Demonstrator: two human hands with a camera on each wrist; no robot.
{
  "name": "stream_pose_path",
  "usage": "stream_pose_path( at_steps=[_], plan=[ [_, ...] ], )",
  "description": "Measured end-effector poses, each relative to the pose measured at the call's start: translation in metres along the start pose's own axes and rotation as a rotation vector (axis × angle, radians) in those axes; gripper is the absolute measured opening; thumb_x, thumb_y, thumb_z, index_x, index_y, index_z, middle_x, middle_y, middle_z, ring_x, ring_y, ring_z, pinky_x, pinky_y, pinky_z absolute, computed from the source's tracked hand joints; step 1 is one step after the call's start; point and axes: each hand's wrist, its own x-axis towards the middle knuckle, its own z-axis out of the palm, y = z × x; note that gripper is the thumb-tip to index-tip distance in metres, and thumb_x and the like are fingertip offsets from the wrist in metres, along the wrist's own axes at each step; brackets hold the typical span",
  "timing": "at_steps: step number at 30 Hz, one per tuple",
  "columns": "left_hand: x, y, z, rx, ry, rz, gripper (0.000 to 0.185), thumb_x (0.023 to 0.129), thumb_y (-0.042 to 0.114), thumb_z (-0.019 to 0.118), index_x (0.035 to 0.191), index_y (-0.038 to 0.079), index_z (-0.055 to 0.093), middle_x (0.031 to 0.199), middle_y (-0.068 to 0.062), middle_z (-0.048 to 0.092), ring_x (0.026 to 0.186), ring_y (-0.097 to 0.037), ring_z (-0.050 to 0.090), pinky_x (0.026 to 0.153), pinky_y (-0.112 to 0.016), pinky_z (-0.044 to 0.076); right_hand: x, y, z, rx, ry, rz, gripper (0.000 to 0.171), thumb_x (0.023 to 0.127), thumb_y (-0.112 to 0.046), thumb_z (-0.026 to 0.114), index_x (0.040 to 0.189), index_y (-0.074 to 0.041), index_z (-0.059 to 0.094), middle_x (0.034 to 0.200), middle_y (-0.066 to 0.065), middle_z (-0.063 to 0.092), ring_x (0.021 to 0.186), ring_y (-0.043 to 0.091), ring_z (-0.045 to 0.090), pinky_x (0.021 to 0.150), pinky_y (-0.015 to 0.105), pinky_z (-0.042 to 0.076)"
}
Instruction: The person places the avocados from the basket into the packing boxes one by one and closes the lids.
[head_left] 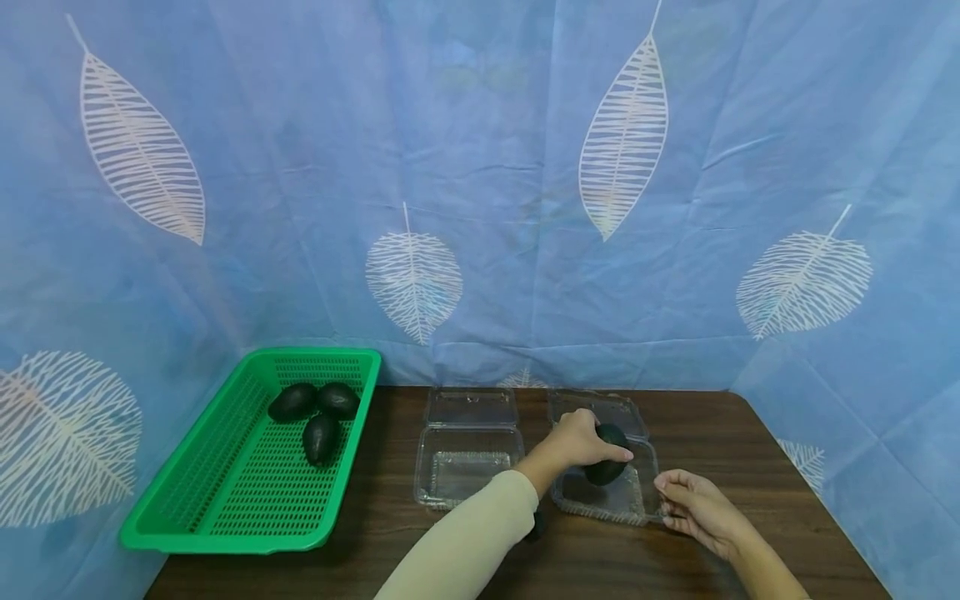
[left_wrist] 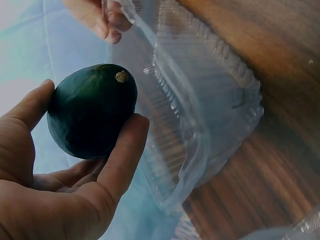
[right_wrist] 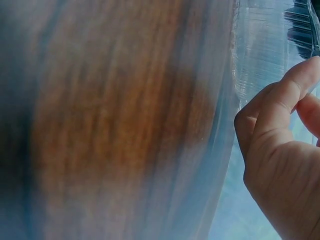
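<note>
My left hand point(head_left: 577, 440) grips a dark green avocado point(head_left: 604, 475) above the right-hand clear plastic clamshell box point(head_left: 600, 510), whose lid is folded back. In the left wrist view, thumb and fingers curl round the avocado point(left_wrist: 92, 112), its stem end showing, with the box point(left_wrist: 220, 110) beyond it. At the box's right side, my right hand point(head_left: 697, 507) pinches the rim between thumb and fingers. The right wrist view shows the right hand point(right_wrist: 285, 145) against the ribbed box wall point(right_wrist: 260, 65); some fingertips are cut off by the frame edge.
A second open clamshell box point(head_left: 468, 475) stands just left of the first. Further left, a green plastic basket point(head_left: 225, 546) contains three dark avocados point(head_left: 322, 439). The brown wooden table point(head_left: 720, 425) meets a blue leaf-print cloth point(head_left: 495, 275) behind and at both sides.
</note>
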Motion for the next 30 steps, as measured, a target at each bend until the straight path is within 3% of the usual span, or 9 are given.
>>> stream_pose_path(
  at_steps=[3,8,16,25,30],
  plan=[
    [0.002,0.002,0.006,0.012,-0.013,-0.019,0.058,0.081,0.046,0.088,0.117,0.006,0.068,0.107,-0.009,0.065,0.083,-0.021,0.063,0.066,-0.037,0.054,0.001,0.0,-0.001,-0.005,0.009,0.001,0.018,0.111,-0.025,0.05,0.115,-0.008,0.053,0.095,-0.002,0.056,0.081,0.006,0.059,0.076,0.023,0.059],
    [0.003,0.007,0.012,0.05,-0.017,-0.03,0.057,0.082,0.043,0.088,0.12,0.006,0.068,0.114,-0.008,0.067,0.093,-0.023,0.066,0.073,-0.038,0.057,0.001,0.0,-0.001,-0.013,0.015,0.002,0.019,0.111,-0.027,0.051,0.115,-0.008,0.053,0.094,-0.001,0.056,0.081,0.006,0.058,0.076,0.023,0.059],
    [0.003,0.009,0.029,0.026,-0.009,-0.071,0.051,0.082,0.038,0.089,0.114,0.006,0.067,0.1,-0.008,0.064,0.067,-0.021,0.06,0.061,-0.037,0.057,0.0,0.002,-0.001,-0.012,0.016,0.015,0.02,0.111,-0.027,0.051,0.116,-0.008,0.054,0.096,-0.002,0.055,0.081,0.006,0.058,0.077,0.024,0.059],
    [0.007,0.005,0.046,-0.018,0.017,-0.094,0.041,0.083,0.035,0.089,0.099,0.005,0.066,0.083,-0.006,0.059,0.062,-0.02,0.061,0.056,-0.035,0.059,0.0,0.001,-0.001,-0.007,0.004,0.01,0.018,0.111,-0.026,0.05,0.117,-0.009,0.054,0.095,-0.002,0.056,0.081,0.005,0.059,0.077,0.023,0.059],
    [0.007,0.004,0.051,-0.045,0.028,-0.108,0.044,0.083,0.035,0.089,0.104,0.003,0.067,0.083,-0.007,0.059,0.063,-0.022,0.063,0.057,-0.036,0.06,0.0,0.001,-0.001,-0.011,-0.003,0.008,0.019,0.111,-0.026,0.049,0.118,-0.009,0.054,0.096,-0.002,0.055,0.081,0.005,0.059,0.078,0.024,0.059]
  ],
)
